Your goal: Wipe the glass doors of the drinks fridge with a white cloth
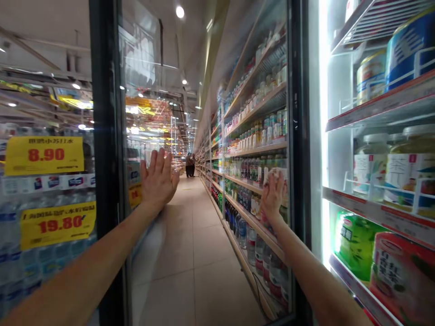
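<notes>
My left hand (156, 179) lies flat on the glass door (176, 253), its fingers spread and nothing in it. Farther right, my right hand (273, 199) presses a crumpled whitish cloth (273, 174) against the same pane, near the door's edge. Only part of the cloth shows past the fingertips. Shelves of bottles and cans and a long aisle can be seen through the glass. A dark frame (108, 158) borders the pane.
At right stands a lit cooler with wire-fronted shelves (377, 102), bottled tea (369, 167), a green pack (356, 246) and a red pack (401, 276). Water packs with yellow price signs (44, 155) fill the left. Two people (190, 165) stand far down the aisle.
</notes>
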Tool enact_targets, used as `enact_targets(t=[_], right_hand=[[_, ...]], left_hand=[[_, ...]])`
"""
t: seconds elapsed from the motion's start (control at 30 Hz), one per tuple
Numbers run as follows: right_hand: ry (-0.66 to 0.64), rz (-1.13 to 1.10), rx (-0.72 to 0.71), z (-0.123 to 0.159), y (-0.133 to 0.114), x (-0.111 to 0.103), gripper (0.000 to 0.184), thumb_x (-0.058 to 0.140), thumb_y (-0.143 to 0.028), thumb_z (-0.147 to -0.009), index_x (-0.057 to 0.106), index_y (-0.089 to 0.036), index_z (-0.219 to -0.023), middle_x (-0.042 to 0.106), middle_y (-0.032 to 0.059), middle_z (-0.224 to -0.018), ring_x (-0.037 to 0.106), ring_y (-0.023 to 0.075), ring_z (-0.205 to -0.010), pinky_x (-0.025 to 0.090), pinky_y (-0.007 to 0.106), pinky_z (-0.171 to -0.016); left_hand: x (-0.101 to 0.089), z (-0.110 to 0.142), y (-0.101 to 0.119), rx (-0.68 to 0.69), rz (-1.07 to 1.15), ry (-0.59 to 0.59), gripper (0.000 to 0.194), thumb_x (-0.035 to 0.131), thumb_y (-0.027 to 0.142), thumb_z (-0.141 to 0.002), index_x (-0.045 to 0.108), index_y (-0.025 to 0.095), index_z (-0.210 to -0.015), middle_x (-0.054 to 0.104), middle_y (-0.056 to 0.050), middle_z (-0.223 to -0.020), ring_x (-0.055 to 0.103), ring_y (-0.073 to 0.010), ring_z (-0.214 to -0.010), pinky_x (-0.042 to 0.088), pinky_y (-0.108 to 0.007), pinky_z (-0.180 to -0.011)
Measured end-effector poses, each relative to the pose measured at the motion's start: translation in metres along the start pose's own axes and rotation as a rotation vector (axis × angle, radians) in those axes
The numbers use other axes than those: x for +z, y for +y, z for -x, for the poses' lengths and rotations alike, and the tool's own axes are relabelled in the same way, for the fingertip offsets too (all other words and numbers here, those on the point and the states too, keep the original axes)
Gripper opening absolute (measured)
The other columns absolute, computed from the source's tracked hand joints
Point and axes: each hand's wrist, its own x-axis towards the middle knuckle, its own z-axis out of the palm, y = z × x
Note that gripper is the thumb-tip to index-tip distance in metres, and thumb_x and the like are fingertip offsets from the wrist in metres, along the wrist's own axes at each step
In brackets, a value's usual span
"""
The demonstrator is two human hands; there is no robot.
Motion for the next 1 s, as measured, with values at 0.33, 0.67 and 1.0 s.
enact_targets(t=[0.33,0.67,1.0], right_hand=[[-0.043,0.044,-0.027,0.013,0.031,-0.009,0.045,0.035,-0.024,-0.086,0.044,-0.024,-0.130,0.033,0.0135,-0.143,0.032,0.0245,-0.131,0.027,0.054,-0.102],[-0.104,-0.021,-0.322,0.061,0.001,-0.002,0.054,0.036,-0.022,-0.086,0.027,-0.023,-0.139,0.037,0.0141,-0.141,0.025,0.0216,-0.135,0.023,0.049,-0.107],[0.007,0.042,0.162,0.088,0.049,-0.013,0.055,0.032,-0.025,-0.087,0.023,-0.015,-0.141,0.030,0.0217,-0.142,0.028,0.0293,-0.133,0.028,0.058,-0.099]], left_hand=[[0.011,0.061,0.052,0.333,0.010,-0.167,0.057,0.042,0.034,-0.086,0.025,0.021,-0.139,0.032,-0.008,-0.143,0.021,-0.0211,-0.135,0.008,-0.044,-0.112],[0.023,0.081,0.059,0.306,-0.008,-0.166,0.057,0.043,0.032,-0.086,0.026,0.022,-0.139,0.033,-0.007,-0.142,0.023,-0.0198,-0.135,0.006,-0.042,-0.113],[0.019,0.080,0.062,0.318,-0.041,-0.155,0.057,0.046,0.035,-0.085,0.030,0.019,-0.137,0.038,-0.009,-0.140,0.029,-0.0211,-0.133,0.009,-0.042,-0.112]])
